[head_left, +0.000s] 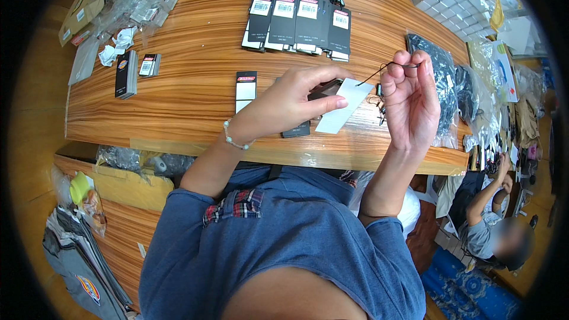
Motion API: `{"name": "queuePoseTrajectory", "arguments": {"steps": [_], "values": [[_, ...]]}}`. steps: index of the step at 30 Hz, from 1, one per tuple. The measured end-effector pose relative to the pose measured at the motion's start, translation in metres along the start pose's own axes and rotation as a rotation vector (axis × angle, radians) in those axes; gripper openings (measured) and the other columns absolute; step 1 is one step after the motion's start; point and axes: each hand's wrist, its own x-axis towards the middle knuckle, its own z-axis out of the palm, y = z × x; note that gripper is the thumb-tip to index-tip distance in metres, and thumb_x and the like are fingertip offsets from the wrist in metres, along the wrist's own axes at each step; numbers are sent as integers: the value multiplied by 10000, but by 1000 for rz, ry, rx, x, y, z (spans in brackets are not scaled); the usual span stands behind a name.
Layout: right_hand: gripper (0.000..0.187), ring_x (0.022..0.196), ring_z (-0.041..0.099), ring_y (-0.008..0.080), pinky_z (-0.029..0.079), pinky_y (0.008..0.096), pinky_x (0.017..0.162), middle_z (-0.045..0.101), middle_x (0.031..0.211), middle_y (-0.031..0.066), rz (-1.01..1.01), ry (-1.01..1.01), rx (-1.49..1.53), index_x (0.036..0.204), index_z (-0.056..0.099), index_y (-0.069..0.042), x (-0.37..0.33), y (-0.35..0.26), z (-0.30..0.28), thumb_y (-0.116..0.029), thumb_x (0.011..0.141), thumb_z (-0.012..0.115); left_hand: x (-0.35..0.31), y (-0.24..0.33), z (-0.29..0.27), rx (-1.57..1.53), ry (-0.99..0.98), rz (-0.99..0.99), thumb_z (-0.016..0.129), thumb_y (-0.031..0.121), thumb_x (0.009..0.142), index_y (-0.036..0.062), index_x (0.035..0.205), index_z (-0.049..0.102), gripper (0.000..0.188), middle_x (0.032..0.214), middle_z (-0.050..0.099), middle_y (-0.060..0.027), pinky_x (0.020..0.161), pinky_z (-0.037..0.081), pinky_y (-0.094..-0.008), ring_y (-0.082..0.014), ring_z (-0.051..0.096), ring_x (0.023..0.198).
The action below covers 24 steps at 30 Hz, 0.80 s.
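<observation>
My left hand is closed on a hang tag, its white side showing, with something dark partly hidden under the fingers. A black string runs from a hole in the tag's upper corner to my right hand. The fingertips of that hand pinch the string, drawing it taut. Under and beside my left hand lie black-and-white tags, partly covered by it. Small loose black strings lie on the table between my hands. Beyond them, several black tags with strings are laid out in overlapping rows.
Two small stacks of tags and crumpled paper lie at left, near clear plastic bags. Bagged dark goods sit right of my right hand. A box of white pieces stands far right. Another person works at right.
</observation>
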Motion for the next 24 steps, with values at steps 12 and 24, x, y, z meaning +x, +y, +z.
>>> {"name": "queuePoseTrajectory", "arguments": {"steps": [12, 24], "values": [[133, 679, 550, 171, 460, 269, 632, 557, 838, 138, -116, 77, -399, 954, 473, -28, -3, 7, -1, -153, 927, 436, 2, 3, -4, 153, 233, 134, 554, 57, 835, 10, 963, 630, 156, 885, 643, -45, 743, 467, -248, -115, 594, 815], [97, 627, 424, 105, 386, 254, 619, 457, 703, 36, -200, 136, -753, 933, 473, -36, -2, 19, 5, -126, 923, 438, 0, 18, -10, 310, 323, 254, 580, 47, 799, 23, 915, 453, 173, 785, 543, -103, 674, 439, -291, -203, 568, 726]]}}
